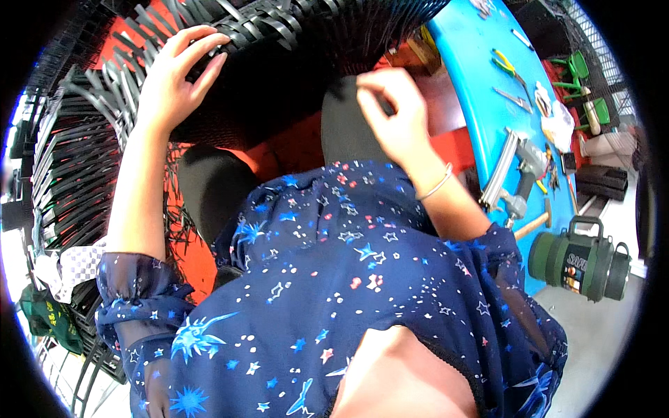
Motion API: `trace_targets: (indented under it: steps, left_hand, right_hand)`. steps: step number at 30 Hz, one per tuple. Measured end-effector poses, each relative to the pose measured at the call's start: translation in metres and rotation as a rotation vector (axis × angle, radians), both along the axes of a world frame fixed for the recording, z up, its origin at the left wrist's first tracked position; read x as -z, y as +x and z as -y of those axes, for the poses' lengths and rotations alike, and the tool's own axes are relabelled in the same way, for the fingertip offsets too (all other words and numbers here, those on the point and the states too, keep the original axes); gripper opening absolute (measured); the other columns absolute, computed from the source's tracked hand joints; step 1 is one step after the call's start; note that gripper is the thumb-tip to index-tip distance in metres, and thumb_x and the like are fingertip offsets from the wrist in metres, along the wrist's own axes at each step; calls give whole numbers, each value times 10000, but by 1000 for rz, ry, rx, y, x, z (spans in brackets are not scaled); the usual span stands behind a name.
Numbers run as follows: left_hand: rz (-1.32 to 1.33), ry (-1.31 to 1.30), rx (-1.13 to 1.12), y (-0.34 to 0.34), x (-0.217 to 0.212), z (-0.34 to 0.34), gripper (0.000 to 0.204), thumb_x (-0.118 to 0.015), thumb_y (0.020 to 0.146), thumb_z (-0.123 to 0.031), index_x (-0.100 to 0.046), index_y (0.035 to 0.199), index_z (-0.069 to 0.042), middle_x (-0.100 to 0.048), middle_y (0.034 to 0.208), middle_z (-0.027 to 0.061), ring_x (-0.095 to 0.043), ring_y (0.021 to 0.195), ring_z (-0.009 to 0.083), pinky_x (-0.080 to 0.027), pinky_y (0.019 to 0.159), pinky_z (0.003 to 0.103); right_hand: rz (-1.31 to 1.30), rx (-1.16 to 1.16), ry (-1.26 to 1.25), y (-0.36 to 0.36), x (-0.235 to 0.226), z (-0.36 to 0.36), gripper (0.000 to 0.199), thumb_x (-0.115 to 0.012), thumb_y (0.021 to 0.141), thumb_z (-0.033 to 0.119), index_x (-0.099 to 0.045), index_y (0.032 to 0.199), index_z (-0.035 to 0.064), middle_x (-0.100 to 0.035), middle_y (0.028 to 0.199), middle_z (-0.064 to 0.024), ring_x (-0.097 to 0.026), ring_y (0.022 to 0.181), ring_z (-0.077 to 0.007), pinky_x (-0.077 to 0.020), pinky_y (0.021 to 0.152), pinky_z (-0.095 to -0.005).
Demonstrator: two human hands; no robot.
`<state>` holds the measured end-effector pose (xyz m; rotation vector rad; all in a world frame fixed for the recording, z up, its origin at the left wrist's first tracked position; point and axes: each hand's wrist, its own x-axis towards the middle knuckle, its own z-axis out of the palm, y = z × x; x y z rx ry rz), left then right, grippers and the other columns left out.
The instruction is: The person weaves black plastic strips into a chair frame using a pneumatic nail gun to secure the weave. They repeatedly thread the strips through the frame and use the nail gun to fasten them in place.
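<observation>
Left hand [174, 87] at black strips [268, 31] up front, fingers parted from thumb, probably steadying them. Right hand [401, 111] curled midair, can't tell if pinching anything. Pliers [504, 62] on table [463, 45], likely for easy right-side reach.

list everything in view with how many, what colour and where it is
black strips: many, black, top and left
table: one, blue, right
pliers: one, yellow-handled, on table
power tool: one, silver-grey, on table
wooden-handled tool: one, tan, table's near end
white bag: one, white, table's right side
small items: several, mixed colours, on table, too small to identify
jug: one, dark green and black, right
chairs: two, green, upper right
checked cloth: one, white and grey, left
floor: one, red, around knees
star-patterned garment: one, navy, lower middle
knees: two, black-clad, centre
bracelet: one, pale, right wrist
left hand grip: one, bare, at strips
right hand grip: one, bare, blurred, centre
</observation>
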<state>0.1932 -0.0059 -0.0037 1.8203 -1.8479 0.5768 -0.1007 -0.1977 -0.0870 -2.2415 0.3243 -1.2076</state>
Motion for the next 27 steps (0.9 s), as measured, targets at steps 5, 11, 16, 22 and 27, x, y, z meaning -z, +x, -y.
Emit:
trace_targets:
  steps: [5,11,16,22,27]
  left_hand:
    - [-114,-1,18,55,13,14,271,-697,962,-140,-711,1225,-78,-662,1263,126,-645,1197,306,-497,1030,384]
    - [-138,15,-13,80,2,15,270,-672,983,-177,-708,1232,-79,-656,1266,124,-632,1225,300,-479,1059,385]
    - [-142,27,-17,97,2,23,270,-661,994,-183,-702,1239,-76,-651,1274,123,-628,1234,296,-474,1070,384]
    - [-125,18,-22,97,5,28,300,-652,992,-254,-695,1260,-128,-633,1281,118,-624,1220,316,-490,1052,393]
    - [-160,33,-27,77,2,27,278,-654,992,-199,-691,1248,-97,-633,1279,121,-625,1231,308,-478,1064,393]
  right_hand:
    - [-369,-68,-133,-11,55,-34,175,-749,826,141,-711,985,77,-679,1030,-95,-648,992,-306,-517,884,-426]
    - [-436,-97,-146,-5,45,-39,178,-752,828,168,-717,992,109,-658,1077,-43,-622,1041,-265,-476,918,-413]
    - [-419,-106,-131,-3,44,-39,147,-752,826,157,-724,964,113,-664,1074,-33,-627,1041,-260,-481,920,-406]
    - [-416,-132,-131,1,44,-36,121,-761,821,145,-731,932,106,-678,1076,-30,-638,1044,-257,-492,930,-395]
    - [-389,-182,-128,8,48,-35,90,-755,830,137,-732,903,90,-682,1078,-37,-644,1037,-254,-492,936,-395]
